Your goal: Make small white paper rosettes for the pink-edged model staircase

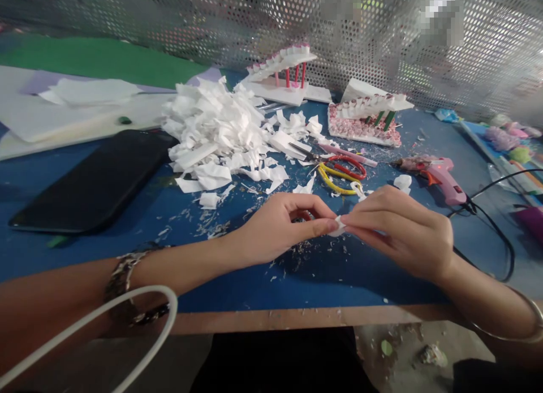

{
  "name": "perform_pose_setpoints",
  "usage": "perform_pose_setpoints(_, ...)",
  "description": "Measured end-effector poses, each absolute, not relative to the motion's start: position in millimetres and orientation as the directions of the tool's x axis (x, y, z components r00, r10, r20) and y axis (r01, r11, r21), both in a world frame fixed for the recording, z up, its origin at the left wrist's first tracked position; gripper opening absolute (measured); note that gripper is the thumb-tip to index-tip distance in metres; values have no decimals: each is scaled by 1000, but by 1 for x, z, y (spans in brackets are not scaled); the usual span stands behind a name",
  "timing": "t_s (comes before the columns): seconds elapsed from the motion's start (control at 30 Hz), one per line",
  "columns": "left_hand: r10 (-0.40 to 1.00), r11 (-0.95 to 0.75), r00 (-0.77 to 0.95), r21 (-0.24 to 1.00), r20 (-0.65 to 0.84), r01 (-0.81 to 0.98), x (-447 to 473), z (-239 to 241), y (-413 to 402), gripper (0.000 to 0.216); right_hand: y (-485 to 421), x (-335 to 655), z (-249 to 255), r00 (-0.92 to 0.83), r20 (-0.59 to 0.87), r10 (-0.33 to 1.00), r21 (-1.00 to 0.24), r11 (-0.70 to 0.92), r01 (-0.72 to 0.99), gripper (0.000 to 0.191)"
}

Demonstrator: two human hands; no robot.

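Blue table (263,291) fills the head view, with a mesh wall (169,20) behind it. A big pile of white scraps (216,133) sits on the table. Near the pile, in front and to its right, the left hand (275,229) and the right hand (403,234) meet. Both pinch one small white piece (338,226) with their fingertips. Scissors (339,175) lie just right of the pile. A pink glue gun (441,178) lies farther right. A black phone (97,181) lies left of the pile.
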State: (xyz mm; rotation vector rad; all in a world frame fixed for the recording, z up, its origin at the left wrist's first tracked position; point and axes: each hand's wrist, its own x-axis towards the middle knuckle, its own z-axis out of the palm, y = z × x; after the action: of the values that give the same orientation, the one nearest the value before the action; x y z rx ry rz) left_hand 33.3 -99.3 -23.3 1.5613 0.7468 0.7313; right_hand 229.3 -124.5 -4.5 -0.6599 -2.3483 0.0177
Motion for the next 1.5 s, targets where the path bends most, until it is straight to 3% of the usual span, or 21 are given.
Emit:
perform_pose_setpoints(0.17, 811, -51, 584, 998, 21, 34, 34, -24, -101, 13, -123, 230, -7, -655, 618, 434, -123, 877, 464, 17)
perform_pose_setpoints(0.37, 817, -84, 573, 996, 63, 10, 34, -24, -104, 10, -124, 222, -7, -547, 634, 547, -317, 829, 462, 9)
perform_pose_setpoints(0.6, 809, -302, 541, 952, 229, 48, 34, -22, -107, 10, -128, 219, -10, -411, 561, 718, -583, 696, 420, 9)
perform_pose_setpoints(0.77, 704, -601, 568, 784, 427, 154, 28, -17, -109, 12, -129, 219, -12, -405, 545, 734, -618, 678, 398, 9)
perform_pose_setpoints(0.87, 649, -678, 609, 710, 456, 191, 25, -15, -109, 16, -131, 220, -12, -450, 541, 711, -610, 700, 372, 8)
perform_pose_setpoints(1.07, 660, -622, 623, 770, 420, 141, 24, -15, -107, 15, -131, 220, -11, -479, 589, 651, -605, 748, 273, 11)
perform_pose_setpoints(1.5, 785, -443, 518, 892, 339, 87, 29, -17, -111, 8, -135, 216, -13, -353, 473, 807, -783, 569, 251, 5)
